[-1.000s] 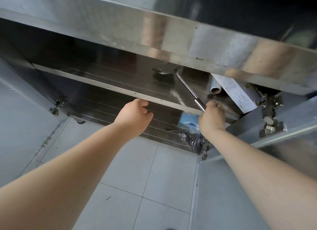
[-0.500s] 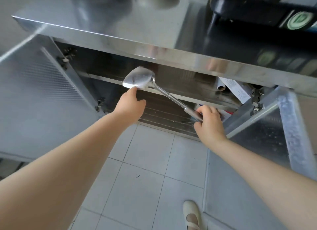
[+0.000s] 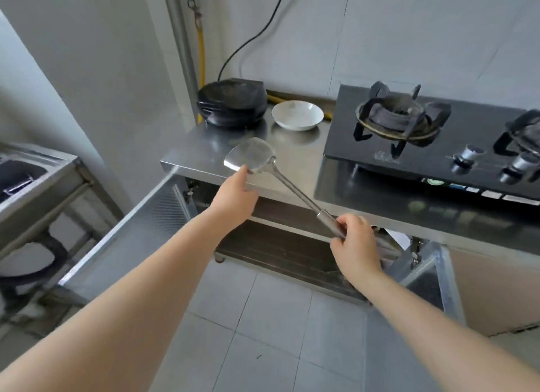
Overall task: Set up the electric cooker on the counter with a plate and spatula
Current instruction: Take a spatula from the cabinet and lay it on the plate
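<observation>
Spatula point(image 3: 264, 169) is in both your hands above the bench point(image 3: 210, 146) front edge: right hand point(image 3: 352, 242) curled round the handle end, left hand point(image 3: 235, 198) pinching the blade's near edge. Electric cooker point(image 3: 232, 103) sits closed at the bench's back-left corner, white plate point(image 3: 297, 115) just beside it, gas hob point(image 3: 432, 134) to the right.

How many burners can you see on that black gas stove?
2. One burner sits in full view near the left of the gas stove; the second burner is at the right edge, cut off by the frame. More could lie beyond it.
</observation>
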